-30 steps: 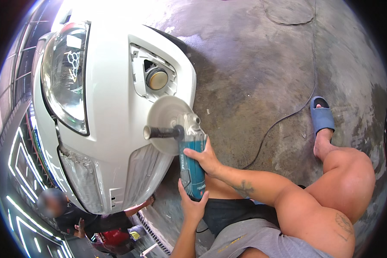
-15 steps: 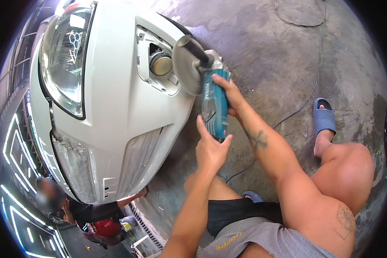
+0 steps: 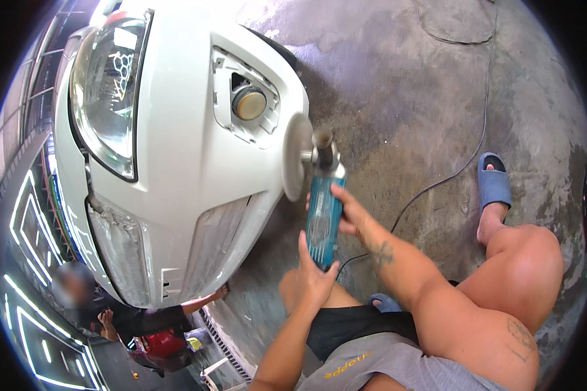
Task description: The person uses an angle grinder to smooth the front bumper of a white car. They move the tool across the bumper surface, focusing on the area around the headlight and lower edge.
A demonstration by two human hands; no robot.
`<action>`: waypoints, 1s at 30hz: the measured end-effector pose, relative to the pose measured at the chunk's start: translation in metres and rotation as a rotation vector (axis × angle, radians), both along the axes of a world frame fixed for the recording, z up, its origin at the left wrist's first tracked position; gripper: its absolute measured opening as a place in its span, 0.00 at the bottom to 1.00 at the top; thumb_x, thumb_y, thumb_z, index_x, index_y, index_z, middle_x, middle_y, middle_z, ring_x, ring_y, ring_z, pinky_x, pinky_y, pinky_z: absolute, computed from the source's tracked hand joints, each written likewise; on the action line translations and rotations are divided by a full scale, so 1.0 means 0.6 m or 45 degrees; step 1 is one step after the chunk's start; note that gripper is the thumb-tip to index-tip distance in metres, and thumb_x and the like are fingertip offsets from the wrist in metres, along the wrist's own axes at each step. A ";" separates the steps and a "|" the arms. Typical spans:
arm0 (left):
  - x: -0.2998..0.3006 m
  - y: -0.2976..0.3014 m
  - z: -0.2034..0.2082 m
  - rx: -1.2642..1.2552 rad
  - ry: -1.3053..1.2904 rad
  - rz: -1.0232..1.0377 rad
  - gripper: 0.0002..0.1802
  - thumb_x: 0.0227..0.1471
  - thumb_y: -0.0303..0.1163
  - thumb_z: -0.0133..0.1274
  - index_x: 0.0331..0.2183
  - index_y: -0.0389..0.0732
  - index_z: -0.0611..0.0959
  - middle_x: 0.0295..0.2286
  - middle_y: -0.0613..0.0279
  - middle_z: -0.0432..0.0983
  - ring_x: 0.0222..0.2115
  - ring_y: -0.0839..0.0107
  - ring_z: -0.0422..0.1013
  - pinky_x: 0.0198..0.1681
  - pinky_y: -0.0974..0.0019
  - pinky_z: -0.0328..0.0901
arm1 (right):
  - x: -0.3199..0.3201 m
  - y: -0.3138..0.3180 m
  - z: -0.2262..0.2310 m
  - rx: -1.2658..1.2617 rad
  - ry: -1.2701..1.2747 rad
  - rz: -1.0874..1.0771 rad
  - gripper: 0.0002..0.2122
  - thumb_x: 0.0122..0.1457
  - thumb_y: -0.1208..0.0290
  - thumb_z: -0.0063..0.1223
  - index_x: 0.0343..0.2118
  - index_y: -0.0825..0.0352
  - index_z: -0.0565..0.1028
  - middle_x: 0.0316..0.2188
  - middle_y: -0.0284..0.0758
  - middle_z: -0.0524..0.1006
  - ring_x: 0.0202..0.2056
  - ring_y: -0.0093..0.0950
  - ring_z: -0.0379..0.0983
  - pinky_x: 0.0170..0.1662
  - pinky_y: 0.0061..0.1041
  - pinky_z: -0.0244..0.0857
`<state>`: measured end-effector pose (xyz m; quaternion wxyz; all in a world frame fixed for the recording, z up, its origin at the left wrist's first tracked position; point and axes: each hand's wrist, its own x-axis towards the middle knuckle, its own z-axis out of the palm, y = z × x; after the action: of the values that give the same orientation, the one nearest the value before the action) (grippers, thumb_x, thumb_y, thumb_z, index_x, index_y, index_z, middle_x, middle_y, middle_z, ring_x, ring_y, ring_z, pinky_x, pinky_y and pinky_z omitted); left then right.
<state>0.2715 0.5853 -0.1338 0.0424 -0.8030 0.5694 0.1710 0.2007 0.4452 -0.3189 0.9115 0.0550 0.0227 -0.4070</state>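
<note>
A teal power polisher point(image 3: 324, 218) is gripped in both my hands. My left hand point(image 3: 314, 277) wraps round its rear end, and my right hand point(image 3: 351, 210) closes on the body nearer the head. The round pale polishing pad point(image 3: 297, 156), blurred, stands edge-on against the lower edge of the white car bumper point(image 3: 169, 215), just below the fog lamp opening. A dark side handle point(image 3: 323, 138) sticks out from the tool's head, with no hand on it. The round fog lamp point(image 3: 248, 104) sits exposed in its opening.
A headlight point(image 3: 107, 98) lies beyond the bumper at the left. Masking film point(image 3: 218, 238) covers a lower grille part. The power cord point(image 3: 460, 163) runs over the concrete floor point(image 3: 398, 85). Another person point(image 3: 143, 319) crouches at the lower left, one hand near the bumper.
The polisher and both my hands have moved down in the view, toward me. The pad has shifted from beside the fog lamp to the bumper edge below it.
</note>
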 end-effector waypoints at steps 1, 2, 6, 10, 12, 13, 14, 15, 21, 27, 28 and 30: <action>0.008 0.021 0.001 -0.027 -0.021 -0.045 0.69 0.49 0.43 0.75 0.76 0.44 0.46 0.52 0.32 0.81 0.52 0.33 0.79 0.54 0.42 0.72 | 0.011 0.029 -0.002 0.006 -0.008 0.023 0.39 0.61 0.43 0.70 0.64 0.68 0.71 0.56 0.46 0.80 0.58 0.43 0.80 0.62 0.48 0.77; 0.016 0.043 0.003 -0.054 -0.048 -0.087 0.69 0.47 0.42 0.76 0.76 0.42 0.47 0.52 0.33 0.81 0.53 0.34 0.78 0.55 0.42 0.72 | 0.019 0.050 -0.002 0.015 -0.019 0.050 0.38 0.60 0.44 0.71 0.64 0.68 0.71 0.56 0.47 0.80 0.59 0.43 0.79 0.63 0.48 0.77; 0.010 0.075 -0.032 -0.132 0.074 -0.079 0.71 0.43 0.36 0.79 0.75 0.34 0.48 0.61 0.34 0.72 0.60 0.37 0.73 0.63 0.46 0.67 | 0.011 0.071 -0.007 0.092 -0.076 0.089 0.35 0.61 0.45 0.70 0.61 0.69 0.74 0.53 0.47 0.81 0.57 0.42 0.81 0.61 0.48 0.78; -0.047 -0.026 -0.039 -0.025 0.375 0.136 0.69 0.50 0.37 0.75 0.76 0.39 0.43 0.59 0.28 0.74 0.58 0.35 0.75 0.61 0.47 0.70 | -0.037 -0.031 -0.026 0.010 0.100 0.016 0.38 0.62 0.41 0.66 0.62 0.71 0.73 0.50 0.48 0.82 0.53 0.45 0.83 0.56 0.47 0.81; -0.089 -0.090 -0.041 0.042 0.384 0.190 0.68 0.52 0.39 0.73 0.76 0.41 0.41 0.56 0.27 0.76 0.55 0.34 0.78 0.58 0.46 0.72 | -0.067 -0.098 -0.034 0.018 0.297 -0.024 0.37 0.63 0.38 0.63 0.61 0.71 0.74 0.47 0.49 0.83 0.49 0.44 0.85 0.53 0.46 0.82; -0.101 -0.113 -0.052 -0.005 0.394 0.176 0.68 0.54 0.41 0.72 0.76 0.42 0.40 0.54 0.26 0.78 0.53 0.33 0.79 0.57 0.45 0.72 | -0.081 -0.132 -0.023 0.028 0.400 -0.047 0.38 0.64 0.37 0.61 0.60 0.71 0.75 0.46 0.49 0.83 0.47 0.44 0.85 0.52 0.45 0.82; -0.115 -0.135 -0.067 -0.051 0.404 0.155 0.68 0.55 0.42 0.71 0.76 0.43 0.39 0.52 0.25 0.80 0.51 0.31 0.80 0.57 0.44 0.73 | -0.103 -0.164 -0.018 -0.021 0.430 -0.053 0.38 0.64 0.36 0.60 0.59 0.71 0.76 0.45 0.49 0.84 0.46 0.44 0.86 0.51 0.45 0.83; -0.140 -0.160 -0.068 -0.005 0.414 0.193 0.68 0.55 0.42 0.71 0.76 0.43 0.38 0.52 0.25 0.79 0.51 0.31 0.79 0.57 0.43 0.72 | -0.125 -0.191 -0.021 -0.066 0.457 -0.061 0.38 0.63 0.35 0.59 0.58 0.71 0.76 0.45 0.49 0.84 0.45 0.44 0.86 0.49 0.44 0.84; -0.168 -0.186 -0.098 -0.069 0.430 0.194 0.67 0.58 0.41 0.69 0.77 0.44 0.36 0.57 0.24 0.75 0.54 0.30 0.77 0.58 0.41 0.71 | -0.134 -0.225 -0.060 -0.085 0.165 -0.009 0.38 0.62 0.33 0.61 0.53 0.71 0.79 0.41 0.52 0.85 0.42 0.45 0.87 0.42 0.46 0.86; -0.097 -0.092 -0.076 -0.080 0.511 0.226 0.65 0.54 0.34 0.71 0.77 0.43 0.44 0.59 0.28 0.75 0.57 0.36 0.77 0.60 0.46 0.71 | -0.078 -0.112 -0.063 0.009 0.119 0.022 0.40 0.62 0.34 0.62 0.59 0.73 0.75 0.47 0.53 0.83 0.47 0.47 0.85 0.51 0.50 0.83; -0.072 -0.071 -0.066 -0.112 0.555 0.217 0.65 0.53 0.33 0.72 0.77 0.42 0.46 0.59 0.29 0.75 0.58 0.37 0.77 0.61 0.47 0.71 | -0.059 -0.089 -0.058 0.017 0.065 0.043 0.40 0.62 0.35 0.62 0.60 0.73 0.74 0.48 0.53 0.83 0.49 0.48 0.85 0.54 0.51 0.82; -0.028 -0.029 -0.048 -0.113 0.482 0.155 0.65 0.51 0.31 0.73 0.77 0.41 0.48 0.61 0.31 0.74 0.61 0.40 0.75 0.63 0.48 0.69 | -0.019 -0.037 -0.058 0.039 -0.016 0.083 0.42 0.60 0.35 0.66 0.62 0.71 0.73 0.53 0.52 0.81 0.57 0.48 0.81 0.61 0.53 0.77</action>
<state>0.2545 0.5677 -0.1624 -0.1113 -0.7906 0.5245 0.2957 0.1892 0.4229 -0.3535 0.9234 0.0708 0.0250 -0.3765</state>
